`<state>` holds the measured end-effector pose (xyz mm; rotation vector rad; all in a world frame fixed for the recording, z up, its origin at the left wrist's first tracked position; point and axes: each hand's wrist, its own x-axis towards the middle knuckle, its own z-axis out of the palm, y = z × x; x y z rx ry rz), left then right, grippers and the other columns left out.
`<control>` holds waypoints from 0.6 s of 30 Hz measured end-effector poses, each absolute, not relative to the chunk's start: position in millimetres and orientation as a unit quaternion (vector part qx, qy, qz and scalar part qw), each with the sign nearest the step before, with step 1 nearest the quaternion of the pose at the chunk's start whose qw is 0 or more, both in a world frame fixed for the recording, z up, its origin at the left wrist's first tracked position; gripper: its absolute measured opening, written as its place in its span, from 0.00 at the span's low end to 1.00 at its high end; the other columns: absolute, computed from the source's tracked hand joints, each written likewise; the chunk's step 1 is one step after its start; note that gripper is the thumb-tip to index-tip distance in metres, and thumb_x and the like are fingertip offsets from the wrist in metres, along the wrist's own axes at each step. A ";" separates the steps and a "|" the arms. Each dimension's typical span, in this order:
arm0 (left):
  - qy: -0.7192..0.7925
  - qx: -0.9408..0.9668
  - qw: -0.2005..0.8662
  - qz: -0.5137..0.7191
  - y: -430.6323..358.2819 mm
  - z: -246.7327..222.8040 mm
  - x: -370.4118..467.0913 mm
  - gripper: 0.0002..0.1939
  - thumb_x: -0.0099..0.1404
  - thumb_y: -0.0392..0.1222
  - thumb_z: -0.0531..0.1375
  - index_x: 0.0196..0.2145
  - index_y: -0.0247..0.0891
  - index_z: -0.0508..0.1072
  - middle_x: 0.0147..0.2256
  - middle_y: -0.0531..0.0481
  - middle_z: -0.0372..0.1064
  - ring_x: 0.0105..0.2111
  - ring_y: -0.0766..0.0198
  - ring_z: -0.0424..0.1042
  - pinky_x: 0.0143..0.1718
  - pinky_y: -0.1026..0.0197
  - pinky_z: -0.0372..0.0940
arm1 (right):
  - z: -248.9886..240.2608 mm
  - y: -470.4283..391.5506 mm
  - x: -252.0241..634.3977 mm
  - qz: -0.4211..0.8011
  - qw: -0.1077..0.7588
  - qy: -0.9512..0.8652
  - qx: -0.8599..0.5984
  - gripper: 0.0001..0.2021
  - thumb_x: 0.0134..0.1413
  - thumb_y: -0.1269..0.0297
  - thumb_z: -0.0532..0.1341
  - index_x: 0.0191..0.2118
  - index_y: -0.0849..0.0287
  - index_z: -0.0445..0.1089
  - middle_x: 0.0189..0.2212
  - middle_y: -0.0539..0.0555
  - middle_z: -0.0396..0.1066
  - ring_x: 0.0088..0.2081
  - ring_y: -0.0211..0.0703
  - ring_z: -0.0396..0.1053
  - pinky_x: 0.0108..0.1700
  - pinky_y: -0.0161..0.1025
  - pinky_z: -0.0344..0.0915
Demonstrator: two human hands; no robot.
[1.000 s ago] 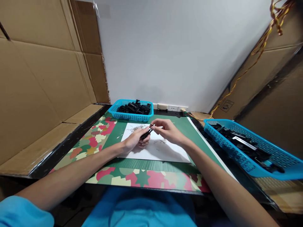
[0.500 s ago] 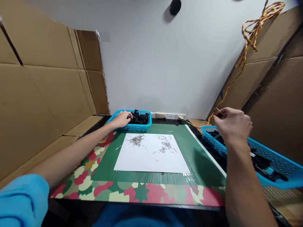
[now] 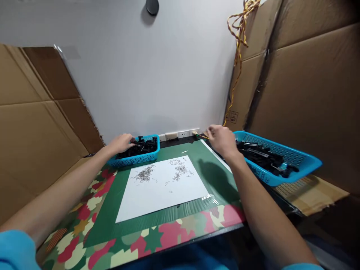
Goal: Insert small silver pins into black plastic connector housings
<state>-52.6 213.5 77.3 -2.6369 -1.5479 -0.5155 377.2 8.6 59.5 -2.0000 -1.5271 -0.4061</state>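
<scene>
My left hand (image 3: 121, 144) is over the left end of a blue basket (image 3: 135, 161) of black parts (image 3: 144, 145), its fingers bent down at the parts; whatever they hold is too small to make out. My right hand (image 3: 222, 141) is raised beside the left end of a second blue basket (image 3: 305, 159). Its thumb and fingers are pinched together, and what is between them is blurred. Black parts (image 3: 263, 155) lie in that basket. Small metal pieces form two loose heaps (image 3: 144, 173) on a white sheet (image 3: 157, 200) between my arms.
The sheet lies on a green mat (image 3: 104, 225) with a patterned border. A power strip (image 3: 182, 134) runs along the white wall. Cardboard panels (image 3: 309, 86) stand at both sides, and a yellow twisted cable (image 3: 239, 41) hangs at the right.
The view has turned to the right, so both baskets show further left. My right hand has moved in toward the mat, and the thin strip formerly seen in its fingers is no longer distinct.
</scene>
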 end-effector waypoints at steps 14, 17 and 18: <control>-0.360 -0.758 -0.362 -0.407 22.9 22.9 1.9 0.20 0.69 0.60 0.67 0.44 0.39 0.76 0.26 0.54 0.66 0.24 0.65 0.63 0.25 0.63 0.56 | 17.1 7.1 274.4 0.256 0.161 -0.897 -0.322 0.09 0.58 0.61 0.72 0.41 0.59 0.84 0.26 0.48 0.71 0.27 0.36 0.63 0.32 0.35 0.55; -0.350 -0.681 -0.512 -0.390 10.4 -0.2 4.1 0.22 0.70 0.60 0.65 0.47 0.39 0.73 0.22 0.57 0.63 0.20 0.68 0.59 0.21 0.66 0.53 | 11.6 7.2 267.2 0.283 0.141 -0.900 -0.299 0.09 0.56 0.64 0.73 0.42 0.58 0.85 0.25 0.46 0.67 0.26 0.35 0.60 0.31 0.34 0.54; -0.345 -0.655 -0.547 -0.391 9.9 -5.7 3.4 0.22 0.71 0.60 0.64 0.48 0.40 0.72 0.23 0.57 0.63 0.20 0.69 0.57 0.20 0.67 0.53 | 10.1 7.2 265.9 0.289 0.138 -0.898 -0.301 0.09 0.55 0.65 0.73 0.42 0.58 0.85 0.25 0.46 0.67 0.26 0.35 0.60 0.31 0.34 0.54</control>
